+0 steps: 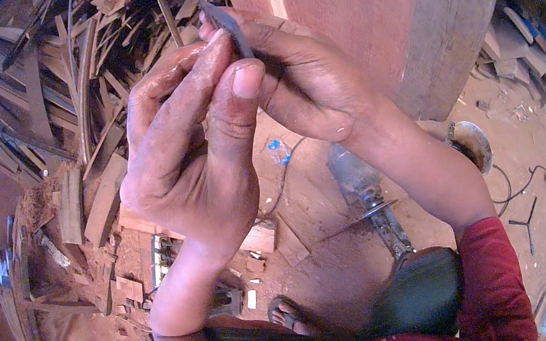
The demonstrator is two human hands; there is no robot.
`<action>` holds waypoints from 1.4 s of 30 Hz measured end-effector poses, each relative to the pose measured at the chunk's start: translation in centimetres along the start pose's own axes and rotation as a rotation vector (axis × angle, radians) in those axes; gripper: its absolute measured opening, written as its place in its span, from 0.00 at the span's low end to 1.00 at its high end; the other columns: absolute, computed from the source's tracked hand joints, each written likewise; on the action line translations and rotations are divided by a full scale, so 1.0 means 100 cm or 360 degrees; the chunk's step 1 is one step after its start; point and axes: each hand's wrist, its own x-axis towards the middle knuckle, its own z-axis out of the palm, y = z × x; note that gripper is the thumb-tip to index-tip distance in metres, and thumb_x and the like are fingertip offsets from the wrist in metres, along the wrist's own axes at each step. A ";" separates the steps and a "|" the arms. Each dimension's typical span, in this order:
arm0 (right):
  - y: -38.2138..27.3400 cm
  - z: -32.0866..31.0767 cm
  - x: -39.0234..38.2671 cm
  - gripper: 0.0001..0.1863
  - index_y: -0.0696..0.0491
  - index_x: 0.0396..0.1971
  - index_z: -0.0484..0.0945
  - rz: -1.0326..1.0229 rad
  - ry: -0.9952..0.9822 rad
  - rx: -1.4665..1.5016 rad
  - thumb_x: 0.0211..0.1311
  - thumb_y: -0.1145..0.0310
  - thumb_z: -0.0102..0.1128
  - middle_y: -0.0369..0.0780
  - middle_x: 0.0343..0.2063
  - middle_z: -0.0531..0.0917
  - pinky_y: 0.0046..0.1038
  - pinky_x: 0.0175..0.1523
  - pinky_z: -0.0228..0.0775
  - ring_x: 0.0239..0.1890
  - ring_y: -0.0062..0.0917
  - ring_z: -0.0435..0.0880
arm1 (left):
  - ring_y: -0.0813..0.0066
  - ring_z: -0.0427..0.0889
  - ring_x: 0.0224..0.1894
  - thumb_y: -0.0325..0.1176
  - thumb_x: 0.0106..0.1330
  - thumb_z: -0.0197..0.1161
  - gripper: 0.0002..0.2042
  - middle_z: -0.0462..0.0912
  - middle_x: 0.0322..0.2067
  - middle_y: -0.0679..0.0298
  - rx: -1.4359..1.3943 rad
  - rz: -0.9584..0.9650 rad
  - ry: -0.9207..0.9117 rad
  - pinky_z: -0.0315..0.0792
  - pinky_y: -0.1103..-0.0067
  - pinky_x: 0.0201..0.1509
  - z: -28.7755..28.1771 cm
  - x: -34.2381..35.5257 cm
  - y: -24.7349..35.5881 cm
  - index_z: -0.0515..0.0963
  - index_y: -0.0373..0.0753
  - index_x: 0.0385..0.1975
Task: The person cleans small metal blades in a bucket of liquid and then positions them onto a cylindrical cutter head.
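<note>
Both hands are raised together in front of me, above the floor. A thin, dark, flat piece with a pointed end (227, 25), perhaps a blade, stands edge-on between them. My left hand (185, 127) pinches it between thumb and fingertips. On the far side, my right hand (308, 73) closes round the same piece, its fingertips partly hidden behind it. Below my right forearm sits a grey motor-like machine (351, 167) with a thin disc (379, 209) on its shaft, apart from both hands.
Scrap wood (27, 87) is heaped at the left. Wide boards (341, 12) lean at the far side, with more offcuts (525, 41) at right. A round metal pan (472, 144), a cable (520, 193) and a black T-shaped tool (527, 224) lie on the right-hand floor.
</note>
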 end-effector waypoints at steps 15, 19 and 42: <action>0.014 0.015 0.022 0.11 0.57 0.42 0.75 0.0011 -0.0121 -0.0017 0.65 0.67 0.53 0.36 0.37 0.81 0.19 0.47 0.75 0.40 0.18 0.80 | 0.69 0.79 0.42 0.29 0.62 0.61 0.11 0.80 0.39 0.54 0.0012 -0.0172 0.0155 0.71 0.78 0.47 -0.015 0.008 0.007 0.79 0.27 0.39; 0.016 0.016 0.024 0.11 0.57 0.43 0.76 -0.0007 -0.0148 0.0028 0.64 0.68 0.54 0.36 0.37 0.81 0.19 0.47 0.75 0.40 0.18 0.80 | 0.70 0.78 0.42 0.26 0.59 0.65 0.11 0.80 0.40 0.54 -0.0042 -0.0208 0.0149 0.71 0.80 0.47 -0.018 0.008 0.007 0.80 0.30 0.41; 0.012 -0.001 0.022 0.14 0.58 0.46 0.74 0.0013 -0.0306 0.0097 0.65 0.68 0.52 0.38 0.41 0.79 0.21 0.51 0.74 0.44 0.21 0.79 | 0.70 0.78 0.41 0.26 0.55 0.68 0.12 0.80 0.37 0.55 0.0015 -0.0066 0.0100 0.71 0.82 0.45 -0.008 0.010 0.000 0.81 0.32 0.39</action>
